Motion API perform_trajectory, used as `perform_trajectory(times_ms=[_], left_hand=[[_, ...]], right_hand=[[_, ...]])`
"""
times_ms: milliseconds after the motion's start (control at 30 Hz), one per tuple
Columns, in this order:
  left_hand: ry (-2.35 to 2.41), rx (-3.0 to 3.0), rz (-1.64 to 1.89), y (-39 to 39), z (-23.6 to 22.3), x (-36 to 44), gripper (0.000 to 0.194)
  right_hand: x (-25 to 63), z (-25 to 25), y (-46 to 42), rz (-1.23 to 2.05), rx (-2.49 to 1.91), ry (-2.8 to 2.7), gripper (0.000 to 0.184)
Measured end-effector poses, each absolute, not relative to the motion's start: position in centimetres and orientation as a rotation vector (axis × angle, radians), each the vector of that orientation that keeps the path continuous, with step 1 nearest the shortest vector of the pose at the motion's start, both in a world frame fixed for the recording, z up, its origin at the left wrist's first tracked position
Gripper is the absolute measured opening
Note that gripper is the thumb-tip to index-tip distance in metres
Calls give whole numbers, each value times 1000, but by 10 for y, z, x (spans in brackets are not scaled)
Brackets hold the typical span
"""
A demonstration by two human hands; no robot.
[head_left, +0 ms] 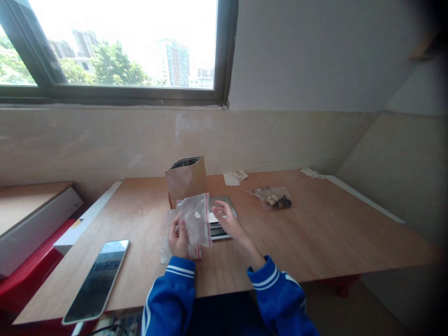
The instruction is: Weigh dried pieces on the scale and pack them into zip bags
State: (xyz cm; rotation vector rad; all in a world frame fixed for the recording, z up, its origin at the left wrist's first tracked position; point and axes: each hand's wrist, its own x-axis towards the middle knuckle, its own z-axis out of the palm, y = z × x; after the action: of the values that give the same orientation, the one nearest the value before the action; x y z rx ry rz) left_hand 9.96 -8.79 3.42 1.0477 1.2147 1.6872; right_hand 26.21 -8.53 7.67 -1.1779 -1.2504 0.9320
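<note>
My left hand (178, 237) grips a clear zip-lock bag (196, 219) by its left side, fingers closed on the plastic. The bag looks flat, with a red line along its right edge and a small white mark on it. More clear plastic bags (166, 249) lie on the table under that hand. My right hand (226, 218) is just right of the bag, fingers apart and holding nothing, above a small silver scale (227, 204). The bag and my right hand hide part of the scale. Behind the bag stands a brown paper pouch (187, 182) with its top open.
A clear bag of dark and pale pieces (278, 199) lies right of the scale. White paper (231, 179) and crumpled tissue (311, 173) sit near the wall. At the left front is a large phone (100, 280) with a cable. A window (133, 46) is above.
</note>
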Motion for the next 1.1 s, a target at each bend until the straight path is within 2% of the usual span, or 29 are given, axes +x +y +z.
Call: perform_trajectory(times_ms=[67,200,300,500,600,700,800,900,1100], left_hand=[[1183,1040,1695,-87,36,99,60],[1189,1064,1699,-86,40,100,51],[1172,1098,1604,-86,43,104,44],[1128,1166,1470,-86,53,112,42],[1131,1280,1491,-87,64,108,36],[1026,1330,1446,-90,78,104,33],[933,1315,1426,-96,94,107,34],[933,1316,1493,-103,107,108,36],[1217,1202,1712,-108,105,71,48]], right_hand=[[259,60,-99,1127,-1155,-1298,62],[261,39,-119,1347,-1089,-1381,47],[271,37,-128,1352,-1087,-1349,44],[300,36,-136,1172,-1177,-1439,38],[332,27,-125,893,-1294,-1483,37],[375,14,-100,225,-1584,-1422,33],[413,1,-75,-203,-1924,-1291,44],[434,-11,-60,-338,-2153,-1237,53],[446,-23,-55,-424,-2221,-1171,41]])
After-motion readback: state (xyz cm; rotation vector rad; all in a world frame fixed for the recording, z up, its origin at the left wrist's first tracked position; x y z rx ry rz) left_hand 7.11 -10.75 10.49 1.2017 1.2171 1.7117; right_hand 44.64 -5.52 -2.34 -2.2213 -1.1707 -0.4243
